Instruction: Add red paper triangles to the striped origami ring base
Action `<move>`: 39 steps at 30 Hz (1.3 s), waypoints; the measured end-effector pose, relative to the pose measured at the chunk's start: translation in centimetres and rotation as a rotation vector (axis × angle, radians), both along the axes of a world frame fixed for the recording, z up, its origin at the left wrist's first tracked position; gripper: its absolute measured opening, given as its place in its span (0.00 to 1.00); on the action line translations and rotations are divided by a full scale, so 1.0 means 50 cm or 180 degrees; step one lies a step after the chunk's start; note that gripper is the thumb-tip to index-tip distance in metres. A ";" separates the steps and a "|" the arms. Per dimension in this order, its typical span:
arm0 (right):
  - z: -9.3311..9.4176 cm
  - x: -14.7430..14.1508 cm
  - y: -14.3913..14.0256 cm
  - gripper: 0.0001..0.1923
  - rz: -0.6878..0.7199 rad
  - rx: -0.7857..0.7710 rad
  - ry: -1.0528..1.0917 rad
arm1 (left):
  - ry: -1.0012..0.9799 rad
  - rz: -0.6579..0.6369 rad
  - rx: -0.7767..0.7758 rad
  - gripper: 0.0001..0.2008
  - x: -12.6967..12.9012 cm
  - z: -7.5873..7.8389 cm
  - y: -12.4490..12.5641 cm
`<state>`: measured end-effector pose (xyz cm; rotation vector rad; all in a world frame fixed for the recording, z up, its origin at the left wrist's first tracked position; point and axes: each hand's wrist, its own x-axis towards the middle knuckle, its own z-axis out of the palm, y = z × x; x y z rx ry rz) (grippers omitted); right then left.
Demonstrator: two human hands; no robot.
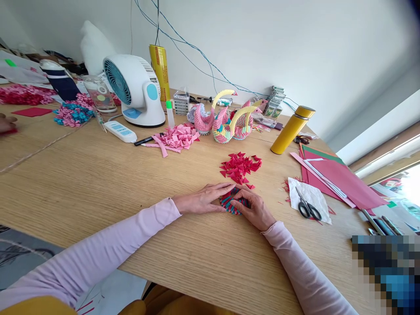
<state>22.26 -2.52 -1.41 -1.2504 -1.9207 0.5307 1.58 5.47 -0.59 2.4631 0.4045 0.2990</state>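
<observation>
Two pale pink sleeves reach in from the lower edge across a wooden table [82,183]; the left hand [203,199] lies flat, fingers stretched and close together, pressing against the near-left side of a small red-and-teal folded-paper piece [233,202]; the right hand [254,210] cups the same piece from the right, fingers curled over its top, so that both hands hold it between them on the tabletop, just in front of the person. Just beyond the hands lies a loose heap of red paper triangles [240,167]; to the right a pair of black-handled scissors [308,209] rests on a white paper scrap [316,197], near a stack of red and green paper sheets [341,181]; a yellow flask [292,130] stands tilted in view behind them. Farther back three paper swans [226,118] in pink, yellow and teal stand side by side, with a pile of pink folded pieces [177,138] to their left; a white desk fan [138,89] with a blue grille, a white power strip [120,131] and a yellow roll [160,65] stand near the wall; at the far left edge another person's hand [6,123] touches the table beside a red paper sheet [32,112].
</observation>
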 end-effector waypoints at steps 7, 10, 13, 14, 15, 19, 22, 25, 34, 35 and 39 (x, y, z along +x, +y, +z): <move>0.005 0.003 0.002 0.09 0.0101 -0.0037 -0.0011 | -0.0245 0.0118 -0.0018 0.33 0.003 -0.017 -0.005; 0.008 0.001 0.002 0.08 0.0134 -0.0035 0.0022 | -0.0243 0.0108 0.0029 0.33 0.004 -0.022 -0.004; 0.009 0.000 0.001 0.09 0.0125 -0.0054 0.0061 | -0.0223 0.0131 0.0052 0.33 0.003 -0.020 -0.007; 0.009 -0.001 0.001 0.09 0.0123 -0.0074 0.0065 | -0.0239 0.0152 0.0055 0.33 0.003 -0.020 -0.010; 0.009 -0.001 0.001 0.09 0.0113 -0.0088 0.0066 | -0.0263 0.0183 0.0056 0.33 0.004 -0.020 -0.013; 0.007 -0.006 0.000 0.09 -0.0040 -0.0055 0.0095 | -0.0324 0.0506 0.0013 0.34 0.014 -0.023 -0.038; 0.003 -0.007 0.001 0.08 -0.0113 -0.0057 0.0177 | -0.0352 0.0740 0.0002 0.34 0.022 -0.024 -0.054; -0.001 -0.004 0.001 0.08 -0.0078 -0.0100 0.0243 | -0.0307 0.0641 0.0003 0.35 0.022 -0.022 -0.055; 0.004 -0.002 -0.001 0.08 0.0000 -0.0116 0.0224 | -0.0306 0.0503 0.0049 0.34 0.021 -0.029 -0.046; 0.004 -0.001 -0.001 0.09 0.0008 -0.0130 0.0231 | -0.0311 0.0498 0.0030 0.34 0.020 -0.028 -0.046; 0.002 0.004 0.000 0.09 0.0003 -0.0168 0.0209 | -0.0280 0.0448 -0.0218 0.31 0.014 -0.014 -0.043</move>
